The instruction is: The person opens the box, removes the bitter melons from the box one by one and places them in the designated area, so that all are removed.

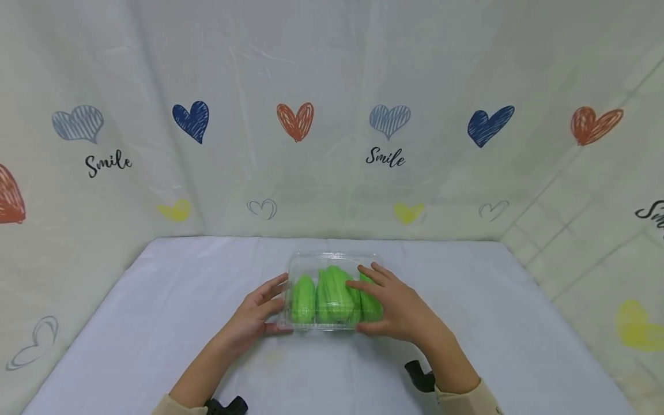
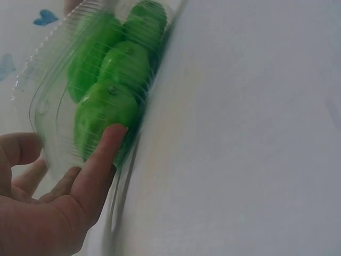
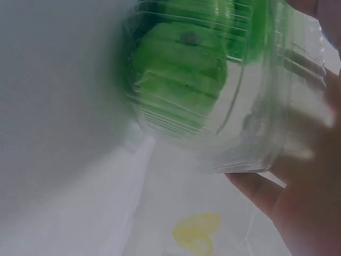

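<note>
A clear plastic clamshell box point(image 1: 311, 262) is at the middle of the table, holding several ribbed, light green long vegetables point(image 1: 334, 297). My left hand point(image 1: 254, 317) grips the box's left end; in the left wrist view its thumb point(image 2: 101, 165) lies along the front wall and the fingers reach behind the end. My right hand point(image 1: 396, 305) holds the right end, fingers spread over the lid and thumb at the front corner. In the right wrist view, the rounded end of one vegetable point(image 3: 181, 74) shows through the ridged wall. I cannot tell whether the box touches the table.
A white cloth covers the table point(image 1: 155, 311). Behind it hangs a pale backdrop point(image 1: 332, 184) printed with hearts and "Smile". Black wrist-worn pieces point(image 1: 420, 377) show beside both forearms, near beige sleeves point(image 1: 469, 400).
</note>
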### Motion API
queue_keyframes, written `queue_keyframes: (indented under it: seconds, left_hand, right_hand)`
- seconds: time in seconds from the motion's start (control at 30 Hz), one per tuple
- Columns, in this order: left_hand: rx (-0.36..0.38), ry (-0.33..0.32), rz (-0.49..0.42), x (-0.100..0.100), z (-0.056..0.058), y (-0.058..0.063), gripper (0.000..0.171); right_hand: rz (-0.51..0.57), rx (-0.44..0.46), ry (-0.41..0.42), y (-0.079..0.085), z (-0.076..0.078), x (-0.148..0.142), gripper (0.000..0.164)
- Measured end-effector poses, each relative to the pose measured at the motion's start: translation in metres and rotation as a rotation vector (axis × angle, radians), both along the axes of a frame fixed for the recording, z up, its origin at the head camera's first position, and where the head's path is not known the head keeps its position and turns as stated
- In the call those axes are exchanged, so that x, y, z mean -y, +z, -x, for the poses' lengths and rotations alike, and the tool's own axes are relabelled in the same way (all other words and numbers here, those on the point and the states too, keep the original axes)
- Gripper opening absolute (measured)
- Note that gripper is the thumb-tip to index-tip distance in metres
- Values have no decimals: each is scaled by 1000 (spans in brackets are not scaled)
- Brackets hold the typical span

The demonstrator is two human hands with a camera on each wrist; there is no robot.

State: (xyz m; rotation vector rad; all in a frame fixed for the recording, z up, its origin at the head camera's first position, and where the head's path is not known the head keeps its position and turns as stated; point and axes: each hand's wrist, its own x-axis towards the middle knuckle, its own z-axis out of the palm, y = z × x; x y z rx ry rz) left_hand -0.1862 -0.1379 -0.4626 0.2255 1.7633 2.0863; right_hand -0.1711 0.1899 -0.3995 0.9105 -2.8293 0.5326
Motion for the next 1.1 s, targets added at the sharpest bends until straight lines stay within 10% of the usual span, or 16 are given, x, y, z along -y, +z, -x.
queue_keyframes:
  seconds: [1.1]
  left_hand:
    - [29, 25, 5, -3, -1, 1, 58]
  right_hand:
    - [-56, 36, 49, 4, -2, 1, 75]
